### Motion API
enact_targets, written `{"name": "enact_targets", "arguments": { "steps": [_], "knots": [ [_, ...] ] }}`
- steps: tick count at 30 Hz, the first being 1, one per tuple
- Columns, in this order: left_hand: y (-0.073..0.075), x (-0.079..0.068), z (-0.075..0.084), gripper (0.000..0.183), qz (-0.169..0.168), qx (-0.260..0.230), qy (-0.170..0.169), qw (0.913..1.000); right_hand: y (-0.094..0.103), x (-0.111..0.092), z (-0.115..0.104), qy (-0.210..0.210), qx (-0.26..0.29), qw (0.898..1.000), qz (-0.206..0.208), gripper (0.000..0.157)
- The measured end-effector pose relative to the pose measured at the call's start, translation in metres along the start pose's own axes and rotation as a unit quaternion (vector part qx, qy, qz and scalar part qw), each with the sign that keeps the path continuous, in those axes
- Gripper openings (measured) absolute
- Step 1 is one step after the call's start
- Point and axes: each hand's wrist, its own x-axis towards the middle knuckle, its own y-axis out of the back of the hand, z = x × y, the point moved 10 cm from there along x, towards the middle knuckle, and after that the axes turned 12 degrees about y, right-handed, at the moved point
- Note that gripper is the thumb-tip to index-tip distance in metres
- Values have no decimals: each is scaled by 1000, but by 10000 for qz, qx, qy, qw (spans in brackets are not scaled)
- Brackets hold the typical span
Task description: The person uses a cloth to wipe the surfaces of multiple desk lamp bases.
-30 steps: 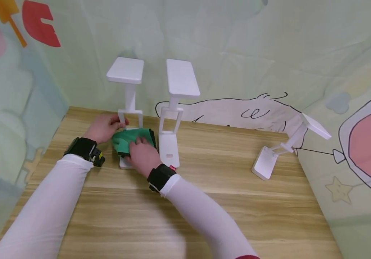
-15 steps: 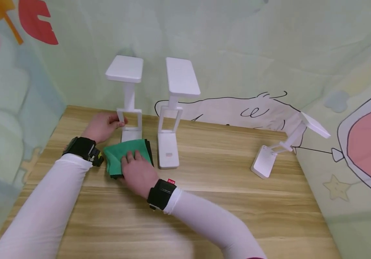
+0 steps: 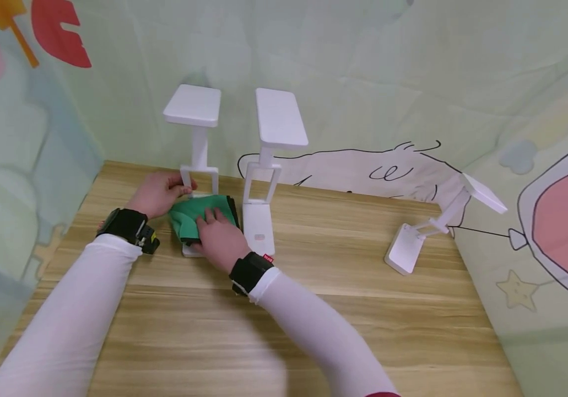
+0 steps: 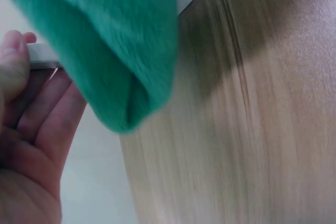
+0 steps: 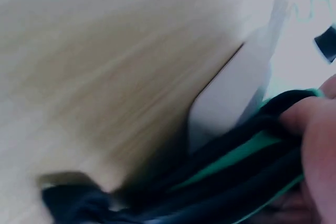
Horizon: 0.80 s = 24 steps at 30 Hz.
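Note:
A green cloth (image 3: 194, 214) with dark edging lies folded over the base of the left white desk lamp (image 3: 194, 105). My right hand (image 3: 221, 240) holds the cloth from above, fingers spread over it; in the right wrist view the thumb bears on its dark edge (image 5: 283, 108). My left hand (image 3: 157, 194) pinches the left side of that lamp's frame arm between thumb and fingers. In the left wrist view the left hand (image 4: 37, 124) grips a white bar (image 4: 43, 55), and the cloth (image 4: 121, 51) hangs beside it. Most of the lamp base is hidden under the cloth.
A second white desk lamp (image 3: 259, 226) stands close to the right of the first. Farther right is a third lamp (image 3: 405, 248), its head tilted. The wooden table (image 3: 338, 309) meets a printed fabric wall (image 3: 363, 71) at the back and sides.
My right hand drew the cloth toward the base's front, then pushed it back up toward the lamp arm. The left hand stayed on the frame arm.

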Motion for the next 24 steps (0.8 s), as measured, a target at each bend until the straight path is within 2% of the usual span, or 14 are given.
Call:
{"name": "enact_targets", "arguments": {
  "steps": [4, 6, 8, 12, 15, 18, 24],
  "knots": [
    [0, -2, 3, 18, -49, -47, 37, 10000, 11, -17, -14, 33, -848, 9964, 47, 65],
    [1, -3, 4, 19, -69, -40, 87, 9999, 15, -26, -23, 62, -1066, 9943, 77, 65],
    [0, -4, 5, 20, -91, -30, 123, 9999, 17, -34, -33, 161, -1134, 9934, 96, 64],
    [2, -6, 4, 20, -103, -20, 188, 9998, 15, -39, -53, 493, -896, 9947, 100, 65],
    [2, -5, 4, 20, -82, 14, 170, 9998, 13, -32, -58, 715, -719, 9948, 128, 64],
    [2, -4, 3, 19, -81, 32, 142, 9999, 10, -18, -52, 815, -504, 9953, 128, 63],
    [1, -3, 3, 18, -74, 33, 125, 9999, 0, 10, -23, 477, 168, 9987, -23, 64]
  ]
}}
